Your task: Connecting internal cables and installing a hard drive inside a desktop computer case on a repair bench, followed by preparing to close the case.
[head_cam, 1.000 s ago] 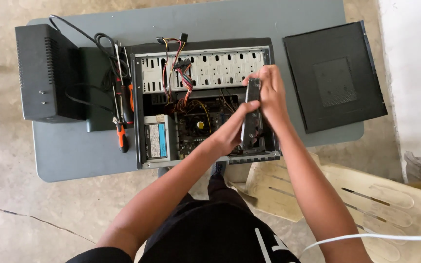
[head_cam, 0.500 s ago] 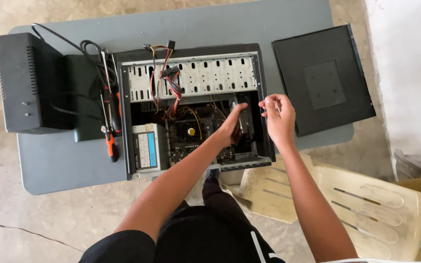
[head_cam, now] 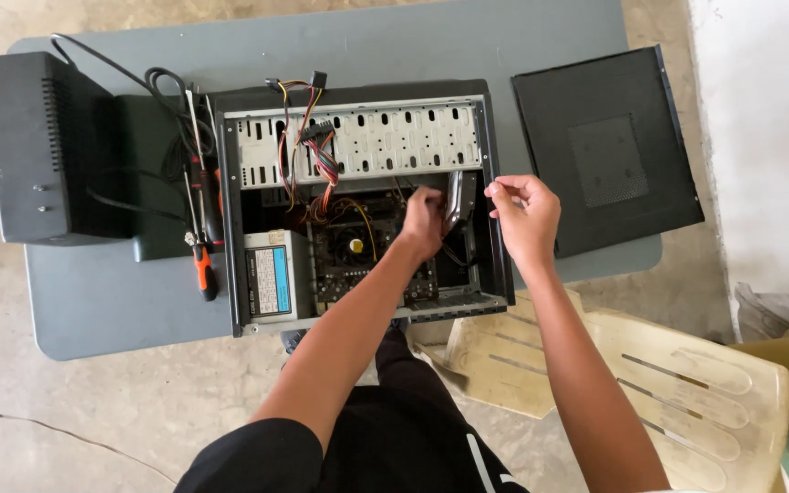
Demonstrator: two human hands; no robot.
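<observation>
An open black computer case (head_cam: 490, 137) lies on a grey table (head_cam: 120, 310). My left hand (head_cam: 424, 222) reaches inside it and grips a silver hard drive (head_cam: 457, 196) that stands on edge near the case's right wall, above the motherboard (head_cam: 351, 246). My right hand (head_cam: 526, 215) hovers just outside that wall, thumb and fingers pinched together; whether anything small is between them cannot be made out. A perforated metal drive cage (head_cam: 367, 141) spans the far side, with coloured cables (head_cam: 320, 157) hanging over it.
A power supply (head_cam: 271, 278) sits in the case's near left corner. Screwdrivers, one with an orange handle (head_cam: 204, 274), lie left of the case beside a black box (head_cam: 36, 146). The black side panel (head_cam: 606, 146) rests at the right. A beige plastic chair (head_cam: 632, 383) stands below.
Both hands held the drive at the case's right wall a second ago. The right hand has let go and moved outside the case; the left hand has carried the drive lower into the case.
</observation>
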